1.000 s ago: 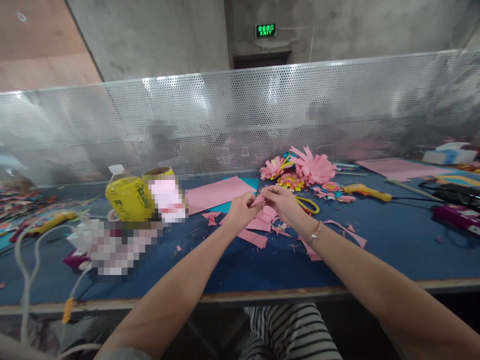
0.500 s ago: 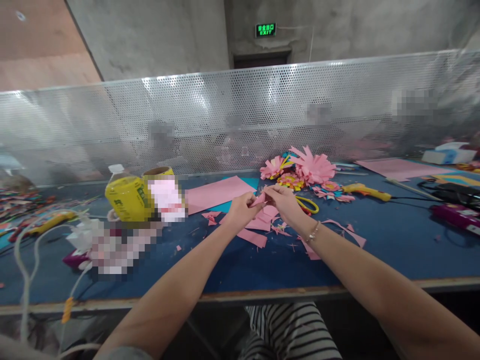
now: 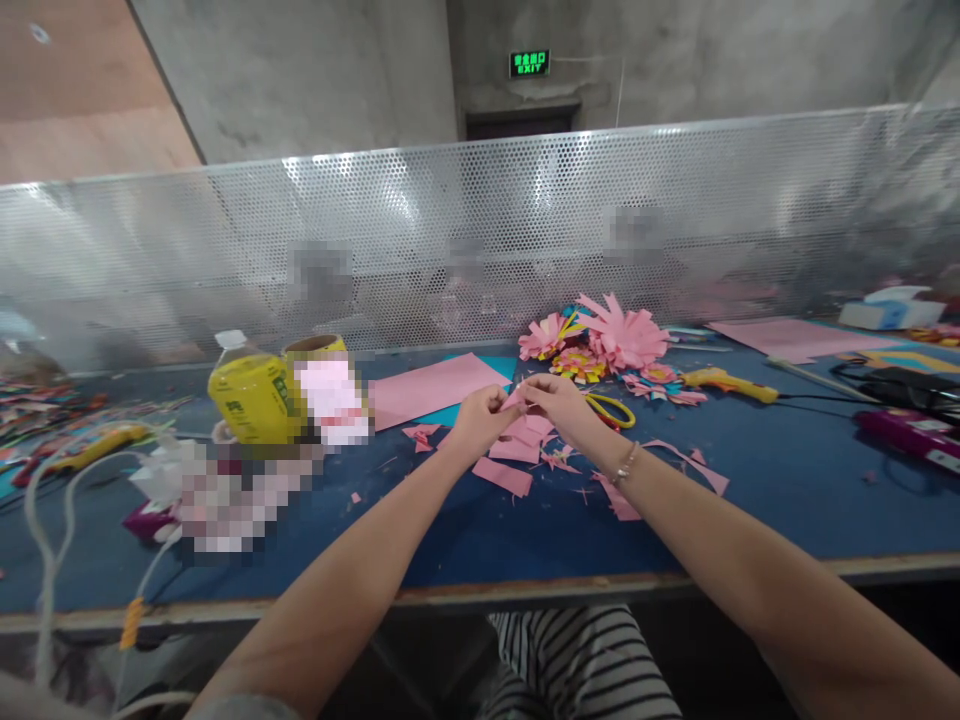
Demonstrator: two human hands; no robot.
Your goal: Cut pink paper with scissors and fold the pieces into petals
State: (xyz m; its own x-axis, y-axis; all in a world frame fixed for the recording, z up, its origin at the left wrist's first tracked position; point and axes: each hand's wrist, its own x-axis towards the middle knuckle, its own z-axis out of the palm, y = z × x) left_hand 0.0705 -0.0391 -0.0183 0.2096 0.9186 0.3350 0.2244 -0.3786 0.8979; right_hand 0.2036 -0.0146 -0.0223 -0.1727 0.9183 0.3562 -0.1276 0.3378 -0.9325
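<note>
Between my two hands is a small folded piece of pink paper [image 3: 514, 399], pinched by the fingertips. My left hand [image 3: 484, 418] is closed on its left side, and my right hand [image 3: 559, 402] is closed on its upper right edge. Below them lie cut pink paper strips [image 3: 504, 476] and small scraps. A large pink sheet [image 3: 435, 390] rests over a blue sheet behind my left hand. Just past my right hand are the yellow scissor handles [image 3: 616, 410], partly hidden by the hand. Finished-looking pink paper flowers [image 3: 626, 335] sit beyond it.
A yellow-labelled bottle [image 3: 255, 400] and a phone [image 3: 334, 395], leaning on a yellow roll, stand at left. White cables [image 3: 46, 540] loop over the left edge. To the right lie a yellow glue gun [image 3: 731, 384] and a purple box [image 3: 911, 435]. A perforated metal panel [image 3: 420, 240] closes the back.
Both hands stay almost in place, still pinching the pink paper; the right fingers have shifted slightly along it. The whole view has moved a little.
</note>
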